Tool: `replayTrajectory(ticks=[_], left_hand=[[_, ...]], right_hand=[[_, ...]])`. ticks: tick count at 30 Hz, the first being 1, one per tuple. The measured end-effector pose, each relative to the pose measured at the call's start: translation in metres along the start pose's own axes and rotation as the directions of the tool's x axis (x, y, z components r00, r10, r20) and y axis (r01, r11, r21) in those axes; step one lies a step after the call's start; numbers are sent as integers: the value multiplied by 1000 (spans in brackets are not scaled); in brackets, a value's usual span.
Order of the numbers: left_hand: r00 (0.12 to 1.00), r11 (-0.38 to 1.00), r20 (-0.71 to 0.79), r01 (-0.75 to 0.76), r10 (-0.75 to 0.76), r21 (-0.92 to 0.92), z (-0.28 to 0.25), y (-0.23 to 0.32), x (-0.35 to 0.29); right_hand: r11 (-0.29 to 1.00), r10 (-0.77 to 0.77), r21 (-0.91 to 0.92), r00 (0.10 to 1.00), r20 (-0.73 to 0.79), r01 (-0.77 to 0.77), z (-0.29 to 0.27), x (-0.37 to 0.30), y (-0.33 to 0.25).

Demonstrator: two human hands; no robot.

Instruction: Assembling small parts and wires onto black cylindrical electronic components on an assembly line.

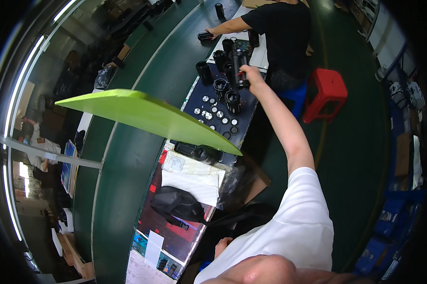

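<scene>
My right hand (253, 79) reaches far forward over the bench, its fingers closed around a black cylindrical housing (241, 71) held upright. Close by, several similar black housings (219, 60) stand on the dark mat, two with round open ends (232, 97) facing up. Silver discs (207, 115) and dark rings (234, 130) lie scattered on the near side of them. Low in the view, my left hand (223, 246) rests by my body, mostly hidden behind my shirt; its fingers cannot be made out.
A green panel (142, 116) juts across the bench. Nearer are another black housing (206, 154), white packaging (189, 184) and a black bag (178, 203). A co-worker in a black shirt (284, 38) handles a black housing (205, 36) on the green conveyor (137, 123). A red stool (327, 87) stands right.
</scene>
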State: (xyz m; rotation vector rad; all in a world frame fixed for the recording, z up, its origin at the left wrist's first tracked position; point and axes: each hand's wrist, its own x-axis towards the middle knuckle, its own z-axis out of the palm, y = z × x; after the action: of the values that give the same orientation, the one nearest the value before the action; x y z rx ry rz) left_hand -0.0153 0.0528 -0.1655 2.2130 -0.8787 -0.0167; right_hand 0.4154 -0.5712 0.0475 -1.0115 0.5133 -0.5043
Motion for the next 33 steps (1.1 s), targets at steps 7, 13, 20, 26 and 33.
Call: replayTrajectory(ticks=[7,13,20,26,33], left_hand=[[688,773,401,629,-604,86,-34,71,32],[642,744,436,660,-631,104,-31,66,34],[655,745,425,663,-624,72,-23,59,37],[648,738,428,671,-630,70,-16,53,32],[652,741,415,666,-635,87,-12,47,20]], right_hand=[[967,77,-223,973,-217,-126,-121,28,72],[954,-4,-293,968,-251,-72,-135,26,95],[963,3,-261,977,-213,-60,-136,28,101],[928,1,-352,945,-327,-123,-131,37,107],[933,-14,-337,923,-383,-125,-126,40,107]])
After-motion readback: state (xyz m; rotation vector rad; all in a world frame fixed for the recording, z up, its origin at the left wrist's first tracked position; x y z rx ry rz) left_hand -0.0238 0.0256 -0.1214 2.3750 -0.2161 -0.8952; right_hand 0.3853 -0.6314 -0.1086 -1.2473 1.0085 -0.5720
